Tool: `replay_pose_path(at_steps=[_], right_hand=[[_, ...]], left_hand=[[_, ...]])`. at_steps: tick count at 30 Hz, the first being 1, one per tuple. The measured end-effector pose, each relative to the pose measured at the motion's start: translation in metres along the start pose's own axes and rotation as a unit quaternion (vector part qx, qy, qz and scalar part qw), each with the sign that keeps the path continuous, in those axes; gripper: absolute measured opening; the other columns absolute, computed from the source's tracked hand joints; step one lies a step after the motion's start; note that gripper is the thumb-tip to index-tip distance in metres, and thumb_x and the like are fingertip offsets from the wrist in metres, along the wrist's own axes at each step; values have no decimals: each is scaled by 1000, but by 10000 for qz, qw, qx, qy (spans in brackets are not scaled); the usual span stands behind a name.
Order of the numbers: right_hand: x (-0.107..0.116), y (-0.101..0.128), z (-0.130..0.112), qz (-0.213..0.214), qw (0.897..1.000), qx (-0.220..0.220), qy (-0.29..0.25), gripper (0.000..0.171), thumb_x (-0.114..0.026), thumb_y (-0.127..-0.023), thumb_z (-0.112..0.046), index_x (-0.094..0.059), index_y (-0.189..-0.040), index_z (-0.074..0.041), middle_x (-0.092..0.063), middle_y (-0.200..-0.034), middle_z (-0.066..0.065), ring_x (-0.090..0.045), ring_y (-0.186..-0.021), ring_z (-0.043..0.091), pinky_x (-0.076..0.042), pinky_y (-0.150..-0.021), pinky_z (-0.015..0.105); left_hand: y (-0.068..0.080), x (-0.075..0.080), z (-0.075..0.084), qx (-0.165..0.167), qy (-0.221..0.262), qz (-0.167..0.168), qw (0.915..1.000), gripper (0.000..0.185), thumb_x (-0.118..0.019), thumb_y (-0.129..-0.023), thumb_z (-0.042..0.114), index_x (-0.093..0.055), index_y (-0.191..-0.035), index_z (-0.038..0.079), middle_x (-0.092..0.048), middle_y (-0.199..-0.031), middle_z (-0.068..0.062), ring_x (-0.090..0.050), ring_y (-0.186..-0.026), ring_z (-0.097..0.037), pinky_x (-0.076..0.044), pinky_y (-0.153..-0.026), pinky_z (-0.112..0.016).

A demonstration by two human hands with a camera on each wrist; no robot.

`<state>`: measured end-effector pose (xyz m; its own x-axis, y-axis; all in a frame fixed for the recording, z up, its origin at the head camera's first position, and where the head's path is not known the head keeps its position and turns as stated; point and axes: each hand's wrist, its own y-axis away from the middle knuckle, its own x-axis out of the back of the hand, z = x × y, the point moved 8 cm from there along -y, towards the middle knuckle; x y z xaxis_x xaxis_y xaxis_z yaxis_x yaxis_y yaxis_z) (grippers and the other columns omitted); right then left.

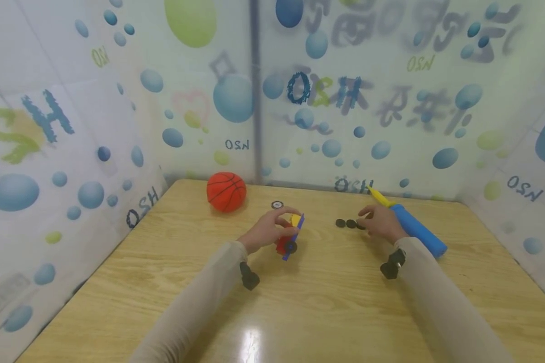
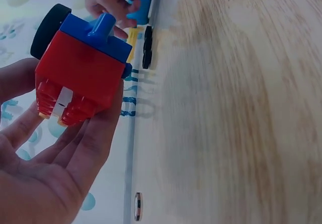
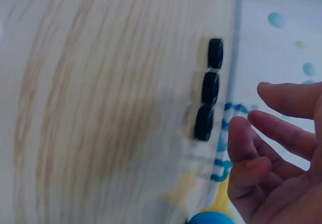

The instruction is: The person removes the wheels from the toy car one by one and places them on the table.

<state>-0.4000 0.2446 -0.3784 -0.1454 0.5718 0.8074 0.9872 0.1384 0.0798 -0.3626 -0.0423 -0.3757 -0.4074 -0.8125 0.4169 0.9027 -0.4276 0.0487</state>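
My left hand (image 1: 269,229) holds a small toy car (image 1: 282,245) of red, blue and yellow plastic blocks above the table. In the left wrist view its red body (image 2: 78,70) sits between thumb and fingers, and one black wheel (image 2: 50,30) is on its blue base. My right hand (image 1: 381,222) hovers beside three black toy wheels (image 1: 350,224) lying in a row. In the right wrist view its fingers are loosely bent, hold nothing, and stand apart from the wheels (image 3: 210,87).
A red basketball-patterned ball (image 1: 226,192) lies at the back left. Near the back middle is a black-rimmed disc (image 1: 277,204) with a white centre. A blue cylinder (image 1: 420,231) with a yellow tip lies beyond the right hand. Printed curtains (image 1: 300,136) enclose the wooden table (image 1: 318,302).
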Motion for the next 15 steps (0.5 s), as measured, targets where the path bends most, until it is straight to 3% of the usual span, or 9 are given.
replay_pose_path(at_steps=[5,10,15], right_hand=[[-2,6,-18,-89,9971,525,-539,43,-60,-100,-25,-58,-133,2,-67,-118,28,-69,-82,23,-56,-69,39],[-8,15,-39,-409,9853,1015,-1308,41,-62,-100,-21,-59,-133,2,-66,-114,30,-65,-82,33,-52,-64,46],[-18,20,-60,-705,9791,1276,-1417,34,-65,-98,-23,-64,-127,-6,-66,-112,25,-64,-80,27,-53,-68,42]], left_hand=[[-2,3,-2,26,278,283,9992,43,-72,-93,23,-57,-133,33,-66,-118,-15,-68,-93,-21,-59,-72,-31],[-5,5,-3,-16,579,573,9967,43,-72,-93,22,-58,-133,31,-65,-117,-16,-68,-93,-23,-59,-71,-30],[-7,4,-3,-78,729,686,9949,43,-72,-93,20,-58,-132,31,-65,-116,-16,-68,-93,-22,-60,-70,-31]])
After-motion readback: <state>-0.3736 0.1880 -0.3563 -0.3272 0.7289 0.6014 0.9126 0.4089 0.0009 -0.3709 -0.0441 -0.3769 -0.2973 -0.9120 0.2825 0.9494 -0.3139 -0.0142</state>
